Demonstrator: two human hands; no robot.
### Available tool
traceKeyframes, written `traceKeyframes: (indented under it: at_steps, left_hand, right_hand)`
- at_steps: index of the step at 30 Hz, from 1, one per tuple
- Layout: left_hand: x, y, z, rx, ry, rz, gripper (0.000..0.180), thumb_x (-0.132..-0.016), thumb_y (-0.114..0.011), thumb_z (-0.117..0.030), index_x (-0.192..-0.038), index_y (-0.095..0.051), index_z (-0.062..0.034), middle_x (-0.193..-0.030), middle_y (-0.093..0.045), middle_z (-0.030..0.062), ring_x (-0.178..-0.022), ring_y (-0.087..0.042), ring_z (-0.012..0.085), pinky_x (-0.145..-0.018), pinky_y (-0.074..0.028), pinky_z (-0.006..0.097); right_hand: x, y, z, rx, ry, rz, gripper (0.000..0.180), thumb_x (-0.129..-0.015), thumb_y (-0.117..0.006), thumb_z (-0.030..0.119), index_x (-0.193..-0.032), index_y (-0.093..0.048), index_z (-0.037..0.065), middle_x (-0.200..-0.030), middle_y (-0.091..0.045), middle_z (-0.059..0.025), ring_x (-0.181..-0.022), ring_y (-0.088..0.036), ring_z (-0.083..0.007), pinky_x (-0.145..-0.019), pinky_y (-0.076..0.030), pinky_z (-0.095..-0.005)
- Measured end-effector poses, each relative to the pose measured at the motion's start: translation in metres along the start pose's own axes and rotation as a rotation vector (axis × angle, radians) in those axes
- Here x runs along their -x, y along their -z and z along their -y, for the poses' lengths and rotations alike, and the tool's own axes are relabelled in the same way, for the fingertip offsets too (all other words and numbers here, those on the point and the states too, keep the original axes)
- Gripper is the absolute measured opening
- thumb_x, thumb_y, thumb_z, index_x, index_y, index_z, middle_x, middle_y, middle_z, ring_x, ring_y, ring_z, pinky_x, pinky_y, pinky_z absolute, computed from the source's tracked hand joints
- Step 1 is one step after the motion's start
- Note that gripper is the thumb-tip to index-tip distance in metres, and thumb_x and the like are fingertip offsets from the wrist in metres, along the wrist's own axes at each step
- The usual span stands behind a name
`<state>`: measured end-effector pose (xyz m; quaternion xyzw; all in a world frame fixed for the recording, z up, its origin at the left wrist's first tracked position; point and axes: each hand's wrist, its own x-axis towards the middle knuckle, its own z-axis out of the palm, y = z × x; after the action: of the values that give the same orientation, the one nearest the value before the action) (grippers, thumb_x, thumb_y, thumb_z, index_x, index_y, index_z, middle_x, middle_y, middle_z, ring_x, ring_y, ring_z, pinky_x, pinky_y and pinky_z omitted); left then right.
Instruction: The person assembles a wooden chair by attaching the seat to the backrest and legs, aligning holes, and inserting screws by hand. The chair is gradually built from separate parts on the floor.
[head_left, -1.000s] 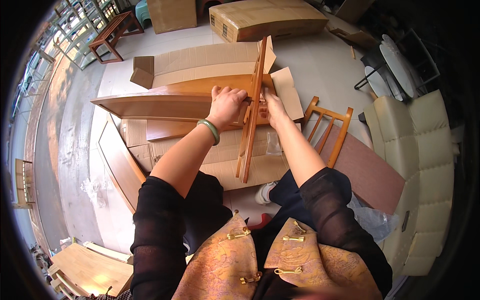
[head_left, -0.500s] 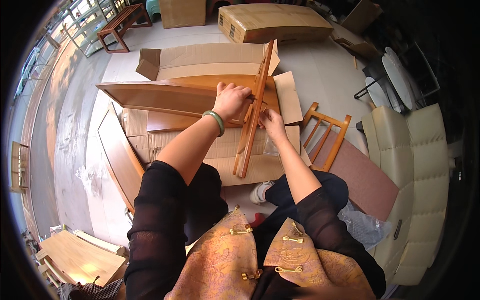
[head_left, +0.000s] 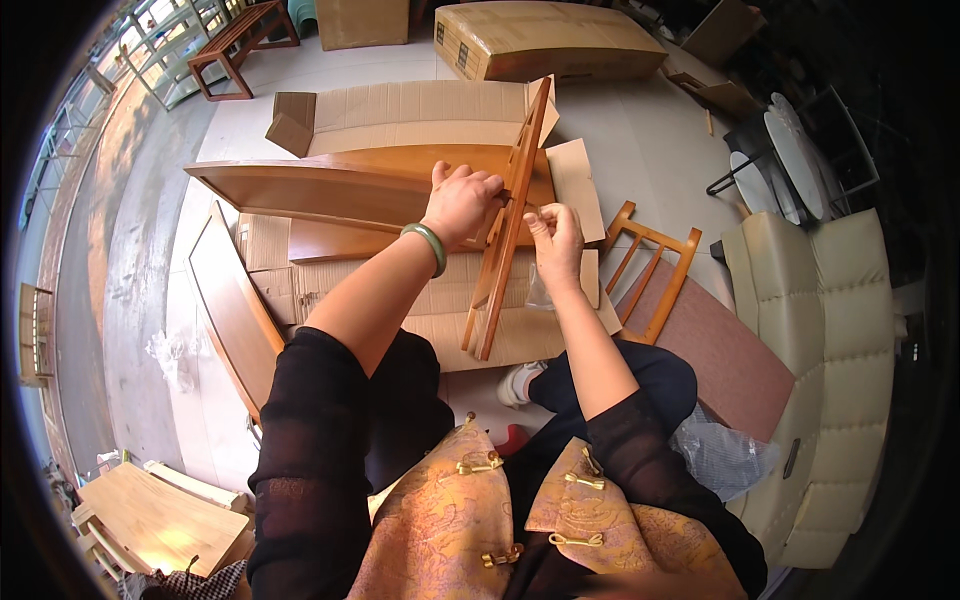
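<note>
The long carton [head_left: 550, 42] and the tall carton [head_left: 362, 22] stand at the far side; their contents are hidden. A clear bag [head_left: 538, 290] lies under the right hand [head_left: 558, 243], on the flattened cardboard [head_left: 450, 330] (anything inside is too small to make out). The slatted frame [head_left: 502, 280] stands on edge above the cardboard, at the right end of the wooden board [head_left: 320, 195]. The left hand [head_left: 462, 207] has its fingers curled onto the frame's left side. The right hand is pinched narrow just beside the frame's right side; what its fingertips hold, I cannot tell.

The frame's near end points toward the person's legs. Bare floor [head_left: 620, 130] runs from the cardboard's right edge toward the sofa [head_left: 855, 320], with the ladder-like frame [head_left: 680, 280] resting between them.
</note>
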<state>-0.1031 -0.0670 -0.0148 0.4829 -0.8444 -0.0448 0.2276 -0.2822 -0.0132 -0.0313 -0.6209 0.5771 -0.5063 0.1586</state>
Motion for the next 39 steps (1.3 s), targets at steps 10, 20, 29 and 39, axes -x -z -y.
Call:
traceKeyframes:
  at_steps: [10, 20, 29, 39]
  left_hand:
    - [0.001, 0.000, 0.000, -0.024, -0.037, -0.021, 0.013, -0.089, -0.063, -0.027, -0.098, -0.064, -0.0188, -0.091, -0.065, -0.0011, -0.096, -0.059, 0.0224, -0.101, -0.030, 0.059]
    - [-0.015, 0.001, 0.010, -0.067, 0.022, -0.114, 0.012, -0.087, -0.065, -0.026, -0.096, -0.065, -0.0179, -0.092, -0.066, -0.0019, -0.092, -0.058, 0.0222, -0.093, -0.033, 0.046]
    - [-0.032, -0.011, 0.006, -0.071, 0.053, -0.116, 0.012, -0.089, -0.061, -0.027, -0.095, -0.063, -0.0170, -0.093, -0.066, -0.0003, -0.093, -0.058, 0.0236, -0.089, -0.033, 0.046]
    - [-0.048, -0.002, 0.020, -0.073, 0.001, 0.103, 0.013, -0.089, -0.060, -0.028, -0.090, -0.063, -0.0158, -0.078, -0.069, 0.0071, -0.075, -0.067, 0.0284, -0.062, -0.049, 0.039]
  right_hand:
    - [-0.056, -0.003, -0.020, -0.278, -0.398, 0.222, 0.037, -0.093, -0.066, 0.039, -0.080, -0.063, 0.004, -0.063, -0.056, -0.0016, -0.049, -0.051, -0.0085, -0.043, -0.037, -0.0228]
    - [-0.088, -0.032, -0.023, -0.473, -0.552, 0.245, 0.024, -0.098, -0.059, 0.029, -0.105, -0.061, 0.006, -0.074, -0.059, -0.0019, -0.057, -0.051, -0.0090, -0.047, -0.035, -0.0223]
    - [-0.115, -0.024, -0.040, -0.452, -0.516, 0.353, 0.021, -0.100, -0.054, 0.023, -0.111, -0.063, 0.007, -0.076, -0.060, 0.0016, -0.057, -0.047, -0.0048, -0.047, -0.032, -0.0188]
    - [-0.107, -0.005, -0.055, -0.178, -0.096, 0.543, 0.037, -0.096, -0.054, 0.006, -0.133, -0.053, 0.003, -0.117, -0.063, -0.0057, -0.094, -0.062, -0.0160, -0.078, -0.050, -0.0280]
